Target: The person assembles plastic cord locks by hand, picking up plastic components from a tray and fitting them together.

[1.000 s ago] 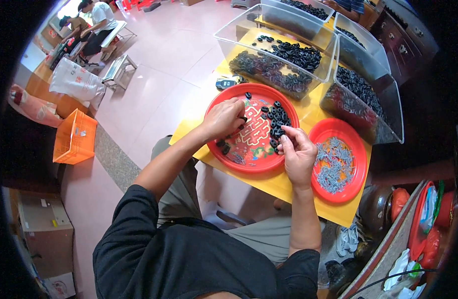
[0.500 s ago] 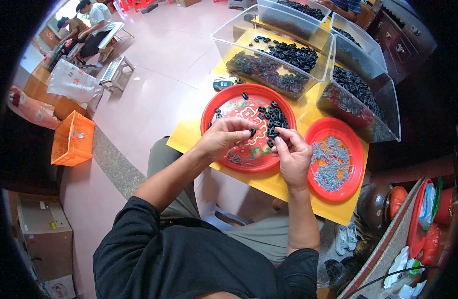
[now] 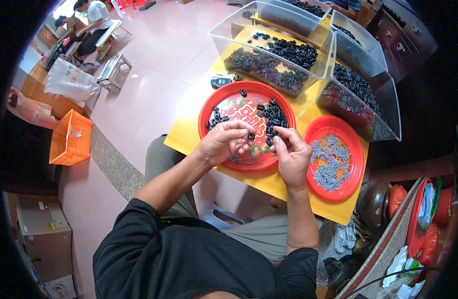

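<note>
My left hand (image 3: 223, 143) is over the red round tray (image 3: 205, 110), pinching a small black oval part with holes (image 3: 251, 136) between thumb and fingertips. Across from it, my right hand (image 3: 293, 158) is closed in a pinch at the tray's right side. Black parts lie right at its fingertips, and whatever it grips is too small to make out. Loose black parts (image 3: 275, 113) are heaped on the tray's right half, and a smaller group (image 3: 216, 115) lies at its left. To the right, a smaller red plate (image 3: 359, 167) carries many small grey screw-like pieces (image 3: 331, 162).
Clear plastic bins (image 3: 269, 55) of black parts stand at the back of the yellow table (image 3: 181, 134). A dark key fob-like object (image 3: 220, 81) lies behind the tray. An orange crate (image 3: 72, 139) and a metal stool (image 3: 113, 71) stand left on the floor. Two people sit farther off.
The view has shifted slightly. My left hand's lower fingers have loosened a little around the black part, which sits slightly lower. My right hand has hardly moved.
</note>
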Action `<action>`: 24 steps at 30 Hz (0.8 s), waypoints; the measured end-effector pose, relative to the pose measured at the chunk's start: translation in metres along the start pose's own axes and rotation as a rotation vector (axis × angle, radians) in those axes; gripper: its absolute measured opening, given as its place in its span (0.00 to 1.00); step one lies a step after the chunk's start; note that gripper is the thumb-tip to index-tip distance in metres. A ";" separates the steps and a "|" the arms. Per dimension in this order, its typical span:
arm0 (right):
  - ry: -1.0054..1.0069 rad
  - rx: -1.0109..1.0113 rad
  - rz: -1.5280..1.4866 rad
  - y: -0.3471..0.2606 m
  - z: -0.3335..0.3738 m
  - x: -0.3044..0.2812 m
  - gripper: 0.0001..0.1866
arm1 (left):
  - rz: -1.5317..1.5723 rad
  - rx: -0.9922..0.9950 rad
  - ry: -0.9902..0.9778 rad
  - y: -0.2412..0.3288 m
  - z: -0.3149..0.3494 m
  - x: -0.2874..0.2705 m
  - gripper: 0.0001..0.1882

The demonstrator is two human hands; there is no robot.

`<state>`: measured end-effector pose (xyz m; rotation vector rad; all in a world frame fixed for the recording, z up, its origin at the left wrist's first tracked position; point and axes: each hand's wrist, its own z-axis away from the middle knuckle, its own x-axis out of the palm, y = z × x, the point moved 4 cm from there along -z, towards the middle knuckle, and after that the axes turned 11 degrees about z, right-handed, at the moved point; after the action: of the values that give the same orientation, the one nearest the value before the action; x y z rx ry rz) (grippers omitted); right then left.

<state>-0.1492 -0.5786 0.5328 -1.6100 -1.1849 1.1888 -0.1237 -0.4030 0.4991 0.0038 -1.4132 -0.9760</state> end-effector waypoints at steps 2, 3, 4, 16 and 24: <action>-0.004 0.002 0.002 0.000 0.001 0.001 0.11 | -0.050 0.047 -0.008 -0.002 0.001 0.000 0.12; -0.015 0.002 -0.005 -0.001 0.001 0.002 0.11 | -0.101 0.093 -0.016 -0.002 0.002 0.001 0.11; -0.026 0.002 -0.011 -0.002 0.001 0.004 0.11 | -0.100 0.094 -0.015 -0.004 0.002 0.000 0.11; -0.124 -0.038 0.010 -0.011 0.004 0.012 0.10 | -0.375 0.267 -0.007 -0.005 0.012 0.005 0.12; -0.121 -0.076 0.106 -0.014 0.004 0.012 0.10 | -0.419 0.277 0.015 -0.005 0.014 0.009 0.10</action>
<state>-0.1547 -0.5635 0.5421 -1.6958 -1.2470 1.3395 -0.1393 -0.4032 0.5067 0.5296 -1.5571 -1.1057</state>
